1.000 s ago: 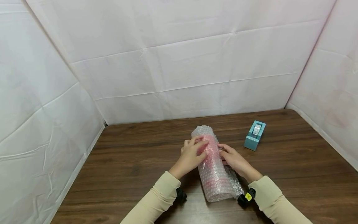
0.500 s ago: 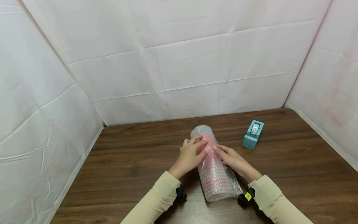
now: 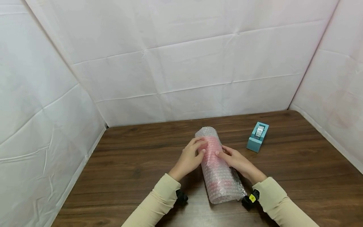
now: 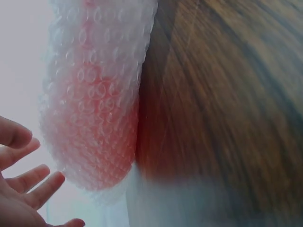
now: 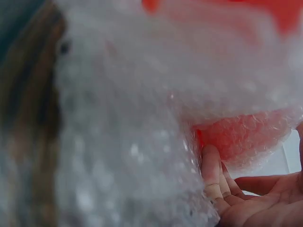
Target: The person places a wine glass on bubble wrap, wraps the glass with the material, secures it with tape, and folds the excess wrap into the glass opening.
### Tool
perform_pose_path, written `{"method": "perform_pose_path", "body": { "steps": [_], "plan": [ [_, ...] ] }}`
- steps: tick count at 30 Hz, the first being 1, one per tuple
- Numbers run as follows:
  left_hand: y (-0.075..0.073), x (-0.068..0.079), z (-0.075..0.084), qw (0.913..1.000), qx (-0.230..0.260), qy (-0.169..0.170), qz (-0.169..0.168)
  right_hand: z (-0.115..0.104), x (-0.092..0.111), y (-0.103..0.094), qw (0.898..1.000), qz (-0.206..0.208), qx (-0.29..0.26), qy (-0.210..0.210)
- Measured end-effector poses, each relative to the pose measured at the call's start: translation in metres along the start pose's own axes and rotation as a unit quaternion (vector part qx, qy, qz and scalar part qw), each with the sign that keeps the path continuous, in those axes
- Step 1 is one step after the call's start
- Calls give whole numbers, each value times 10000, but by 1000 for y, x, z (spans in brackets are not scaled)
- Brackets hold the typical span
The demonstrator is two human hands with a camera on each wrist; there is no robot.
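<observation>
In the head view a roll of bubble wrap (image 3: 218,176) lies lengthwise on the table, slightly tilted to the left at its far end. Something red or pink shows through its layers. My left hand (image 3: 188,159) is at the roll's left side, fingers spread and loosely bent; in the left wrist view its fingers (image 4: 45,189) stand beside the wrapped surface. On the other side my right hand (image 3: 239,162) grips the bubble wrap, thumb on top. Its fingers (image 5: 213,172) reach into the fold between roll and loose flap (image 5: 128,156) in the right wrist view.
A blue tape dispenser (image 3: 257,137) with a roll of clear tape stands to the right of the bubble wrap. The brown wooden table (image 3: 136,164) is bounded by white cloth walls (image 3: 181,63) at the back and sides.
My left fingers have drawn back left from the top of the roll. The right thumb has come onto the roll's top. The loose flap at right shows less than a second ago.
</observation>
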State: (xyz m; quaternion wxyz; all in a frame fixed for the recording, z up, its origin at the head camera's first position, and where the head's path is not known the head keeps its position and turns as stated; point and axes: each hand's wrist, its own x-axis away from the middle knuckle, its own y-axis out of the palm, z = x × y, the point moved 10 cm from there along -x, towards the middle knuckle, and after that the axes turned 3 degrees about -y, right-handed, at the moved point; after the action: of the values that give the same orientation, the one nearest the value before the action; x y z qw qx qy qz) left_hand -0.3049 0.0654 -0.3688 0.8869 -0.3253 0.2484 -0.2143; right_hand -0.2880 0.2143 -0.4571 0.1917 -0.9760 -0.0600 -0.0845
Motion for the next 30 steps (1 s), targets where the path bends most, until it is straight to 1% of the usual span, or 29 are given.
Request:
{"method": "perform_pose_path", "body": {
  "steps": [3, 9, 14, 20, 23, 26, 30],
  "plan": [
    [1, 0, -2, 9998, 200, -25, -62, 1, 0, -2, 10000, 7, -26, -12],
    [5, 1, 0, 9997, 233, 11, -84, 1, 3, -4, 10000, -36, -82, -42],
    [8, 1, 5, 9998, 108, 130, -57, 2, 4, -8, 10000, -6, 45, -86],
    [11, 0, 9, 9996, -182, 187, -90, 2, 5, -15, 9994, 186, 264, -129],
    [12, -1, 11, 9994, -247, 206, -95, 1, 7, -17, 9989, 289, 337, -128],
    [13, -1, 13, 9993, -296, 216, -104, 1, 9, -19, 9990, 329, 274, -123],
    [15, -1, 13, 9991, -362, 210, -111, 1, 10, -17, 9997, 227, -95, -52]
  ]
}}
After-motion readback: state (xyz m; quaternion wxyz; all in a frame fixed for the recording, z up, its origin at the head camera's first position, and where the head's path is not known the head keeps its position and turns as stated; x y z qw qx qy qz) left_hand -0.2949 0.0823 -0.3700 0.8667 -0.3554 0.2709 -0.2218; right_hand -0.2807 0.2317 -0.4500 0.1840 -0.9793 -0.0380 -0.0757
